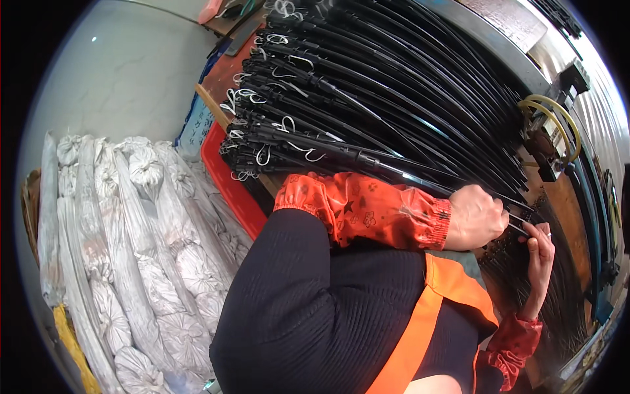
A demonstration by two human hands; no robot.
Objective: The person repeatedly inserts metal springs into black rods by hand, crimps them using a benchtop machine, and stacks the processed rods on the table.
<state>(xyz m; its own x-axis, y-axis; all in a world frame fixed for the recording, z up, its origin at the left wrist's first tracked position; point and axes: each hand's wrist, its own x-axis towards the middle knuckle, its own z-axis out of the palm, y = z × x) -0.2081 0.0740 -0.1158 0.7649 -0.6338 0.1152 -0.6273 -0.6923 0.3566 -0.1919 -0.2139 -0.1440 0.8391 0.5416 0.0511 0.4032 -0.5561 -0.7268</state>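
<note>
A large bundle of black cables [394, 85] lies fanned across the tabletop [226, 69]. White tied sacks [144, 249] stand stacked at the left, beside a red crate [226, 180]. The left hand [478, 218] is closed in a fist around the cable ends. The right hand [539, 253] touches the same ends with fingers partly curled; its grip apparently is loose.

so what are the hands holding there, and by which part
Both hands grip thin black cables from the big bundle at their near ends. The left hand is closed around them; the right hand pinches them just beyond, by the fingertips.
</note>
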